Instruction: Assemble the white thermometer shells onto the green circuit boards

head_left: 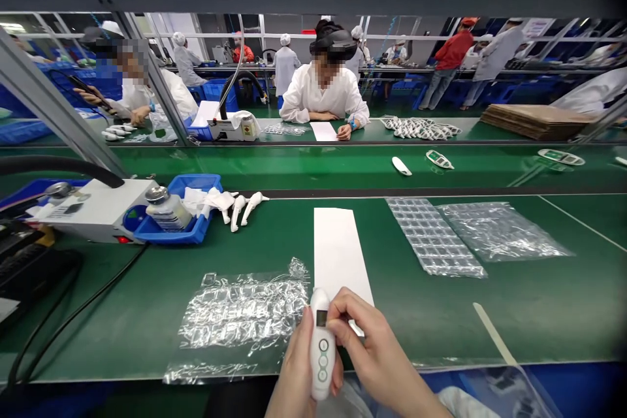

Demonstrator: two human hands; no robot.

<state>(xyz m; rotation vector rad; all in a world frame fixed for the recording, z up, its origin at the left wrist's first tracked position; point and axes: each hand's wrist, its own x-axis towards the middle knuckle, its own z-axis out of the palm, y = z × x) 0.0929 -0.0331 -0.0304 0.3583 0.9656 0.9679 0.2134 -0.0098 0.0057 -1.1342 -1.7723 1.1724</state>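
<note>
My left hand point(297, 362) is wrapped round a white handheld device point(322, 366) with a small dark screen and round buttons, held upright near the front edge of the bench. The thumb and forefinger of my right hand point(365, 346) are pinched together at the right edge of its screen; whatever they grip is too small to make out. Behind the device lies a white sheet of paper point(340, 245), its near end partly hidden by my hands. Crinkled clear plastic sheeting point(245, 313) with square cells lies to the left of my hands.
A blue tray point(198, 228) at left holds a metal-capped bottle point(168, 209); white plastic parts point(238, 211) lie beside it. A white box point(98, 209) trails a black cable. Clear plastic sheets point(435, 235) lie right. Device halves point(439, 159) sit on the conveyor; a co-worker point(323, 91) sits opposite.
</note>
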